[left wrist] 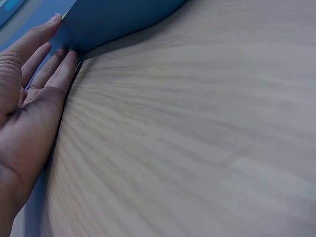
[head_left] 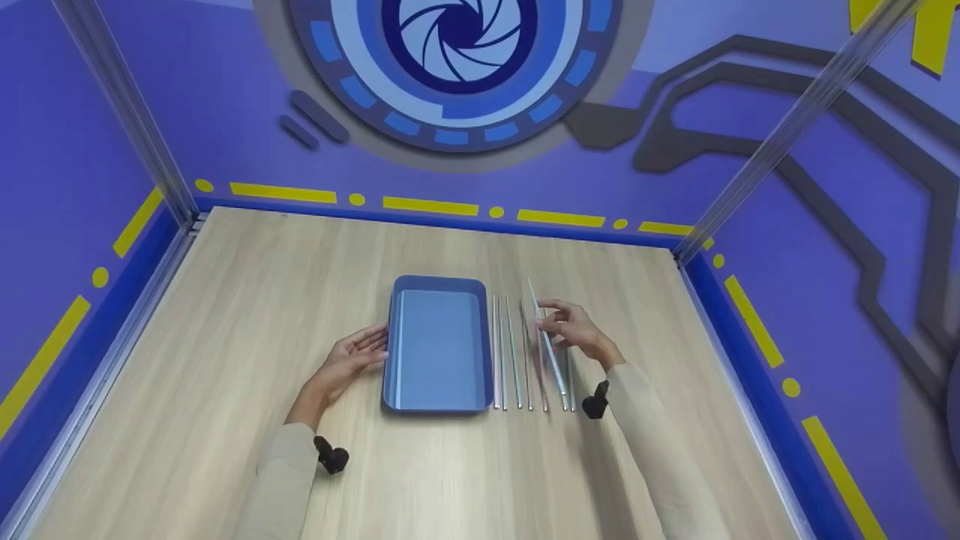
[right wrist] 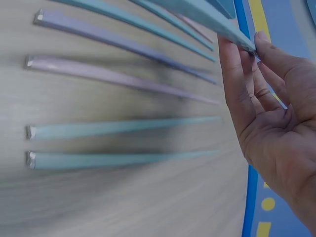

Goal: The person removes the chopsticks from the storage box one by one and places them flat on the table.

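Note:
A blue rectangular tray [head_left: 439,345] lies on the wooden table. My left hand [head_left: 352,364] is at its left wall, fingers extended; in the left wrist view the fingertips touch the outer wall and the thumb [left wrist: 37,39] reaches the rim. To the right of the tray, my right hand [head_left: 574,330] pinches a light blue metallic chopstick [right wrist: 207,15] between thumb and fingertips, tilted above the others. Under and beside it lie several chopsticks [head_left: 514,352] in a row, among them a purple one [right wrist: 123,42], a pink one [right wrist: 113,71] and teal ones [right wrist: 98,160].
The wooden table [head_left: 262,285] is bordered by a blue back wall [head_left: 225,135] and side walls with yellow markings. Metal posts [head_left: 780,142] stand at the back corners. A small black device [head_left: 596,401] sits at each wrist.

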A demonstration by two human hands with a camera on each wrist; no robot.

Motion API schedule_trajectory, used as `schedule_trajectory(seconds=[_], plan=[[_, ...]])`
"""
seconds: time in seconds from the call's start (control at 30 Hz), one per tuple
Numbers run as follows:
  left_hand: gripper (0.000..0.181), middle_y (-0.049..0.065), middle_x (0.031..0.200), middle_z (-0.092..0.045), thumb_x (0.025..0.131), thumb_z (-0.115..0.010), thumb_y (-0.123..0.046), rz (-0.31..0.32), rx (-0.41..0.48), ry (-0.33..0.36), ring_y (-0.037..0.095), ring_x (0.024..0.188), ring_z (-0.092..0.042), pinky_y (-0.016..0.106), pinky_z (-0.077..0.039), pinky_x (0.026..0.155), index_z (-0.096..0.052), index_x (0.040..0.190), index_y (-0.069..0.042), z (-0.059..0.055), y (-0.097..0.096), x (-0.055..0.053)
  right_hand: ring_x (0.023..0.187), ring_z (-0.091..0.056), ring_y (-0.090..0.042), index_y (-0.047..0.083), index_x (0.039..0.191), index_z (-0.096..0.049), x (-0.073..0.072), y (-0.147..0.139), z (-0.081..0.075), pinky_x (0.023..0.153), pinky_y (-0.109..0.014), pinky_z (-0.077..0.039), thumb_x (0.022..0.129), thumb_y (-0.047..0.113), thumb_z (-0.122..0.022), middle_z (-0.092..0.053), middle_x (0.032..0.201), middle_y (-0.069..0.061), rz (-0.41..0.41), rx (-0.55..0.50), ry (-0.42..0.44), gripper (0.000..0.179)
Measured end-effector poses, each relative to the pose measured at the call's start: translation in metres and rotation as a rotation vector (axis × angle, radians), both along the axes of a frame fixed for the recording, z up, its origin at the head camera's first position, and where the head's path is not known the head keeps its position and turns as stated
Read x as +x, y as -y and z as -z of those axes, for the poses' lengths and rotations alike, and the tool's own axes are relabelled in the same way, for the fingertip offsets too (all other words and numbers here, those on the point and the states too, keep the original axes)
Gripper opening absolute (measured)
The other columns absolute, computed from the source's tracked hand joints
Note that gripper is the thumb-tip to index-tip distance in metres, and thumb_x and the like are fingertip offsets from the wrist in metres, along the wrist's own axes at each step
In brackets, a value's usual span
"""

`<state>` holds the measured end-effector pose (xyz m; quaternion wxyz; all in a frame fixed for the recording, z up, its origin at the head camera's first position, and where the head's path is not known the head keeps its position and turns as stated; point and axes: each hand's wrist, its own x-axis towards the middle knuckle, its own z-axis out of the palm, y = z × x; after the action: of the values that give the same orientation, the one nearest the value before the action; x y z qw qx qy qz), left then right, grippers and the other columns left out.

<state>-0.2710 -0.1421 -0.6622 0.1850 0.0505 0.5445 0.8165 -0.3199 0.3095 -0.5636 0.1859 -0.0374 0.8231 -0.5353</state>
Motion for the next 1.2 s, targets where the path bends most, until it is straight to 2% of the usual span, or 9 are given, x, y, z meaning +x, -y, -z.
schedule_trajectory(seconds=[0.2,0.33,0.47,0.7,0.9,1.07,1.2], plan=[[0.070,0.026,0.165,-0.029,0.095,-0.063,0.008,0.006,-0.013,-0.008,0.038,0.155,-0.028,0.022,-0.048,0.112,-0.029,0.157,0.006,0.001,0.000,-0.002,0.092,-0.070,-0.027,0.001,0.150,-0.046,0.005,-0.023,0.003,0.064,-0.026,-0.062,0.099,0.014,-0.068,-0.069,0.112,-0.022,0.068,0.043,-0.004,0.056],[0.071,0.025,0.165,-0.029,0.095,-0.063,0.008,-0.002,-0.011,-0.004,0.038,0.154,-0.028,0.023,-0.048,0.112,-0.030,0.157,0.006,0.001,-0.001,-0.002,0.095,-0.073,-0.029,-0.002,0.150,-0.044,0.009,-0.038,0.006,0.066,-0.026,-0.063,0.100,0.014,-0.067,-0.068,0.120,-0.030,0.087,0.045,-0.006,0.057],[0.070,0.024,0.165,-0.031,0.094,-0.063,0.009,-0.015,-0.010,0.009,0.037,0.154,-0.030,0.023,-0.049,0.111,-0.032,0.156,0.005,0.000,-0.001,-0.001,0.092,-0.073,-0.027,-0.003,0.150,-0.043,0.014,-0.051,0.010,0.065,-0.026,-0.063,0.099,0.014,-0.067,-0.069,0.118,-0.029,0.110,0.049,0.007,0.058],[0.070,0.025,0.165,-0.029,0.095,-0.063,0.007,-0.010,-0.037,-0.007,0.039,0.154,-0.028,0.022,-0.049,0.112,-0.030,0.157,0.006,0.000,-0.002,-0.001,0.089,-0.073,-0.021,-0.004,0.152,-0.040,0.021,-0.069,0.015,0.066,-0.028,-0.065,0.098,0.010,-0.067,-0.072,0.111,-0.018,0.153,0.035,0.051,0.061],[0.070,0.025,0.166,-0.027,0.096,-0.061,0.008,0.004,-0.029,-0.011,0.039,0.155,-0.026,0.022,-0.048,0.112,-0.028,0.157,0.006,0.000,-0.002,0.001,0.095,-0.074,-0.025,-0.006,0.151,-0.039,0.027,-0.085,0.017,0.073,-0.037,-0.067,0.099,0.008,-0.065,-0.068,0.118,-0.028,0.141,0.087,0.041,0.060],[0.069,0.025,0.166,-0.027,0.096,-0.060,0.008,0.001,-0.027,-0.015,0.039,0.155,-0.026,0.022,-0.048,0.112,-0.028,0.157,0.007,-0.001,-0.001,0.002,0.094,-0.073,-0.022,-0.004,0.152,-0.041,0.030,-0.094,0.025,0.071,-0.030,-0.066,0.099,0.013,-0.067,-0.066,0.121,-0.025,0.152,0.135,0.047,0.061],[0.069,0.024,0.166,-0.027,0.097,-0.061,0.007,0.004,-0.027,-0.016,0.038,0.155,-0.026,0.022,-0.048,0.113,-0.028,0.157,0.006,-0.003,-0.001,0.002,0.085,-0.071,-0.015,-0.004,0.151,-0.042,0.035,-0.101,0.033,0.065,-0.026,-0.064,0.098,0.012,-0.068,-0.068,0.116,-0.023,0.178,0.133,0.055,0.061]])
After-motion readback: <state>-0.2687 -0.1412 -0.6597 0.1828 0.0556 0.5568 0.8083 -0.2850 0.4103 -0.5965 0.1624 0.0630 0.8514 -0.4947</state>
